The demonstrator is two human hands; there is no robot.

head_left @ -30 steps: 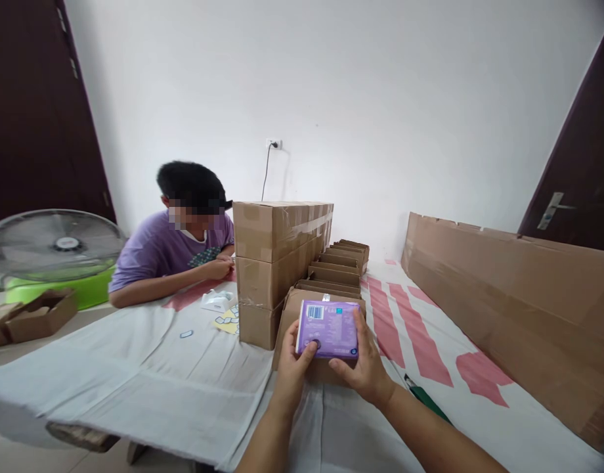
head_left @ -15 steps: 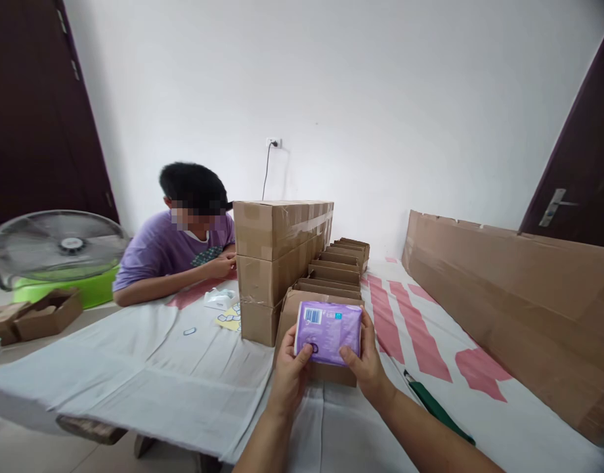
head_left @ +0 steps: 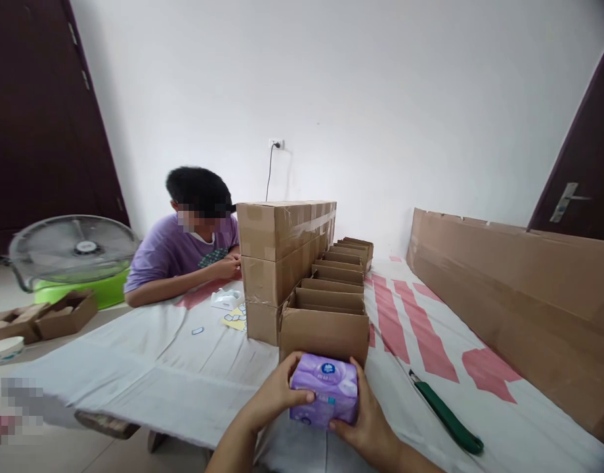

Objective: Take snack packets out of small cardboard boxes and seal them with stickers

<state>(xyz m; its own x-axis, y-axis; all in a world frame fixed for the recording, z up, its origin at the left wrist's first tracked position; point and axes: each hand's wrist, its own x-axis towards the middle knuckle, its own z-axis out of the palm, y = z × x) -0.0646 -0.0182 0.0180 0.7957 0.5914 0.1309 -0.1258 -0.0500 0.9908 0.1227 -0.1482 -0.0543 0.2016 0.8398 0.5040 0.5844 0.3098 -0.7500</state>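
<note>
Between my two hands is a purple plastic-wrapped pack [head_left: 324,393] with a dark blue oval logo on its upper face. My left hand [head_left: 282,387] grips its left side, thumb across the front. On the right side, my right hand [head_left: 364,424] presses with the thumb low on the front face. Just beyond the pack stands an open cardboard box [head_left: 326,332], the nearest in a row of several open boxes running toward the wall. Taped, closed cardboard boxes [head_left: 262,279] are stacked three high along the left of that row.
A green utility knife [head_left: 447,414] lies on the white cloth [head_left: 159,381] at right. Behind it stands a long cardboard panel [head_left: 518,282]. Across the table at left leans a person in a purple shirt [head_left: 159,253]. A fan [head_left: 78,246] and small boxes [head_left: 68,314] are on the floor.
My hands have drawn the pack down and toward me, away from the nearest box. The pack has turned, so its logo face shows instead of the barcode. The view has shifted slightly.
</note>
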